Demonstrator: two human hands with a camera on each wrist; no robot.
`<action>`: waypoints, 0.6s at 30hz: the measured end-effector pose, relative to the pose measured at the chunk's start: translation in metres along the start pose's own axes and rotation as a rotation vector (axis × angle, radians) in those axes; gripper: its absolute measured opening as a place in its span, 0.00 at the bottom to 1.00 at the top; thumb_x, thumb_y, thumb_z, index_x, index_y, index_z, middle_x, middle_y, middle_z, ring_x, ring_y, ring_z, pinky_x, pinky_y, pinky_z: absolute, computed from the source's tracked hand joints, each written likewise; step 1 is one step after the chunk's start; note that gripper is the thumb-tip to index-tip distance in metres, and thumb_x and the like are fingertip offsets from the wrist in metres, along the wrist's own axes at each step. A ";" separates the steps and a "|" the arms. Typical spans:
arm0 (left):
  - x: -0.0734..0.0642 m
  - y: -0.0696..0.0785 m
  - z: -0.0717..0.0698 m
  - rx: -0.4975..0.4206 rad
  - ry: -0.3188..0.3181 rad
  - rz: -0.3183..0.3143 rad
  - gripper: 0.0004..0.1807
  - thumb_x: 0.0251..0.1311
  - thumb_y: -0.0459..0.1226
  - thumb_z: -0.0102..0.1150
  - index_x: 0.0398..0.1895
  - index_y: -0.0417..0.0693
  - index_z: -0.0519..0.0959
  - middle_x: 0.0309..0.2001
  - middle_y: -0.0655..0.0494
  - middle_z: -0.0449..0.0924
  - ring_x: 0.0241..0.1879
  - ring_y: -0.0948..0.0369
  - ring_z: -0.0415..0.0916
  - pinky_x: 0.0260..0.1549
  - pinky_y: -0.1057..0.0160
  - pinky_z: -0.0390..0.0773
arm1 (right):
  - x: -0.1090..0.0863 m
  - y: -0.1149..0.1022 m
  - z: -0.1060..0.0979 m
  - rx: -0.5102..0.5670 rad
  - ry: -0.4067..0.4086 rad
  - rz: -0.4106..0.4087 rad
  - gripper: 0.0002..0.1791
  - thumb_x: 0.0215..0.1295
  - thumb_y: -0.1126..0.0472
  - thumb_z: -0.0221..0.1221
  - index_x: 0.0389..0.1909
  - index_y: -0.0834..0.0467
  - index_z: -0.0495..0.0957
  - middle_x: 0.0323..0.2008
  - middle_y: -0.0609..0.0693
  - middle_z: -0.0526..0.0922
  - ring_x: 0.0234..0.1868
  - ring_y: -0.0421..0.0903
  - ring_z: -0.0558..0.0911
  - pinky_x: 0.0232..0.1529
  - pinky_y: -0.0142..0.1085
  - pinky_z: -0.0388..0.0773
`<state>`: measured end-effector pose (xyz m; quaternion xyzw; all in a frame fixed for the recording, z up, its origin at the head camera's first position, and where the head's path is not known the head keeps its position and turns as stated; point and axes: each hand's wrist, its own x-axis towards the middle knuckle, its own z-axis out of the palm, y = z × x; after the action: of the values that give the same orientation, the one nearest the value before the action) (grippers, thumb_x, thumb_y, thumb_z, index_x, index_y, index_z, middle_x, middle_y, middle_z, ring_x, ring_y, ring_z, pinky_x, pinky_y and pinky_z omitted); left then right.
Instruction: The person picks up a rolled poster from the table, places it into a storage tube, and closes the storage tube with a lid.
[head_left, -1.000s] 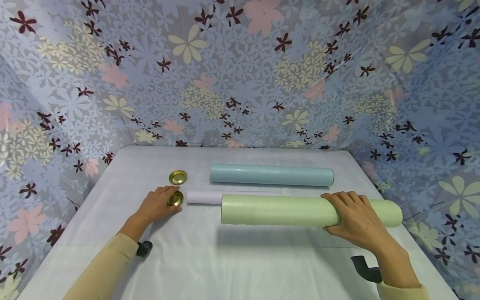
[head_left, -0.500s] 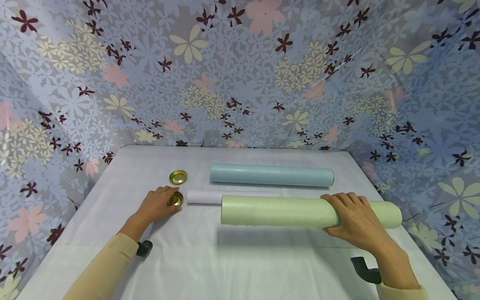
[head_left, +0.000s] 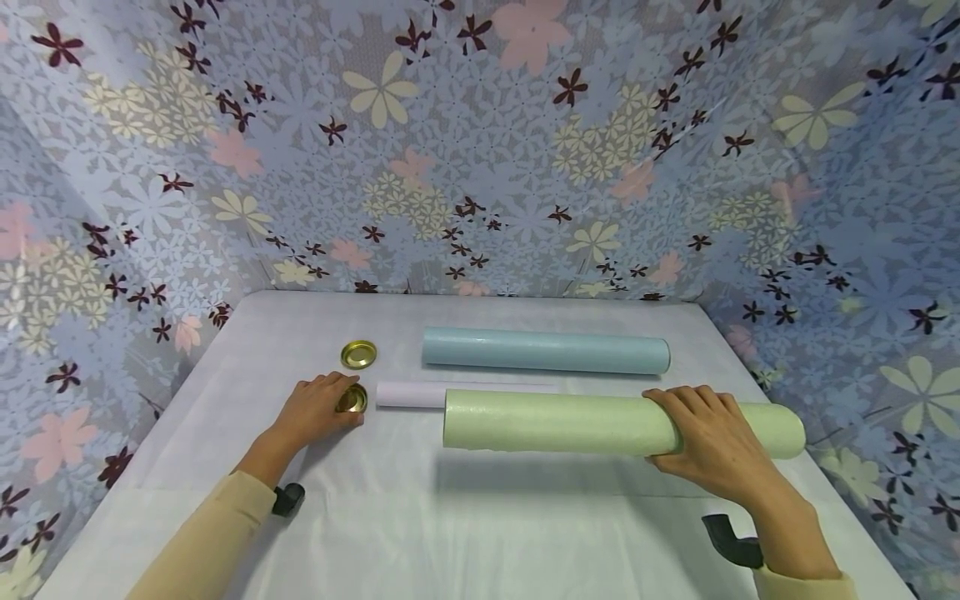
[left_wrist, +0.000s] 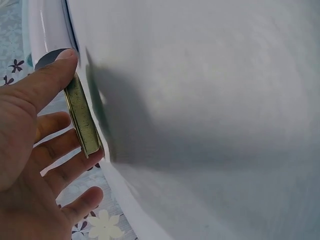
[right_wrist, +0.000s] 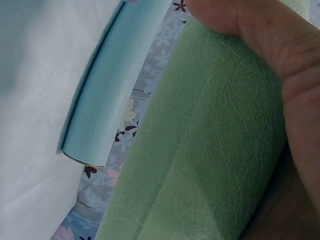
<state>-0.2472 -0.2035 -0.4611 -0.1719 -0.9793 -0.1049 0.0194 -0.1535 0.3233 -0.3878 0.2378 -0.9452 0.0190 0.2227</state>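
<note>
My left hand (head_left: 309, 408) holds a round gold metal lid (head_left: 352, 399) at the table's left side, thumb and fingers at opposite edges of its rim. The left wrist view shows this lid (left_wrist: 82, 120) edge-on, close to the white surface. On the right, my right hand (head_left: 708, 437) grips a long pale green tube (head_left: 555, 422) from above, near its right end. The tube lies level across the view, its shadow falling on the table below. Seen from the right wrist, the green tube (right_wrist: 200, 130) has a textured covering with a lengthwise seam.
A second gold lid (head_left: 358, 354) lies just behind the held one. At the back lies a light blue tube (head_left: 543, 350). A thinner lilac tube (head_left: 408, 395) is partly hidden behind the green one. Flowered cloth (head_left: 480, 167) surrounds the white table (head_left: 525, 542).
</note>
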 end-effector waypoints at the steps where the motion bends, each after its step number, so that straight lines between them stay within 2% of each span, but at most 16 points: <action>1: 0.000 0.000 0.000 0.004 0.002 0.001 0.36 0.52 0.51 0.65 0.62 0.42 0.70 0.55 0.42 0.75 0.54 0.44 0.73 0.49 0.42 0.70 | 0.000 0.000 0.000 0.000 -0.001 0.002 0.45 0.28 0.47 0.76 0.55 0.52 0.72 0.43 0.52 0.79 0.44 0.55 0.75 0.41 0.52 0.67; 7: -0.002 0.002 -0.006 0.009 0.008 -0.006 0.36 0.52 0.51 0.66 0.62 0.42 0.70 0.56 0.42 0.75 0.54 0.45 0.73 0.49 0.41 0.71 | 0.000 0.000 0.000 -0.001 -0.006 0.011 0.45 0.28 0.47 0.75 0.55 0.52 0.72 0.43 0.52 0.79 0.44 0.55 0.75 0.42 0.52 0.67; 18: -0.013 0.009 -0.024 -0.078 0.045 -0.039 0.36 0.54 0.50 0.64 0.63 0.42 0.69 0.59 0.41 0.73 0.58 0.43 0.70 0.53 0.40 0.68 | 0.001 0.001 -0.001 -0.007 -0.008 0.016 0.45 0.28 0.47 0.76 0.55 0.53 0.72 0.43 0.53 0.79 0.44 0.56 0.75 0.42 0.53 0.67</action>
<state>-0.2323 -0.2050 -0.4366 -0.1508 -0.9770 -0.1472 0.0328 -0.1540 0.3238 -0.3867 0.2294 -0.9481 0.0164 0.2194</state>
